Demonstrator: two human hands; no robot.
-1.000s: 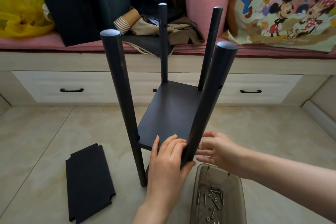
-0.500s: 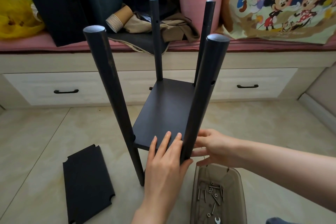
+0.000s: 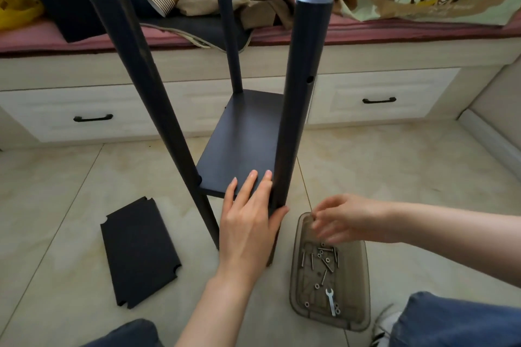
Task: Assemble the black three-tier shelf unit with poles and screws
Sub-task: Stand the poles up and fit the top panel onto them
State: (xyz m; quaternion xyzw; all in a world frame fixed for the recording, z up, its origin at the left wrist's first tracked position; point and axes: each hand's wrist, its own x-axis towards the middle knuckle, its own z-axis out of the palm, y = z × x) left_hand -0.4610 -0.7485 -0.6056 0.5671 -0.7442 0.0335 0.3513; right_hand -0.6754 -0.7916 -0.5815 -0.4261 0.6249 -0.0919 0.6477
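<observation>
Black shelf unit [image 3: 253, 121], part-built: one board [image 3: 239, 160] fitted low between four upright poles [image 3: 152, 98], standing on the tile floor [image 3: 394, 172].
Left hand [image 3: 248, 231] lies flat on the board's near edge, fingers straight, thumb against the near-right pole [image 3: 296, 110]. Right hand [image 3: 349, 220] hovers over the plastic tray [image 3: 351, 276], fingers bent and blurred (whether they pinch anything cannot be told). Tray, just right of the unit, holds screws [image 3: 324, 259] and a small wrench [image 3: 330, 301]. Loose shelf board [image 3: 138, 251] lies flat at left.
</observation>
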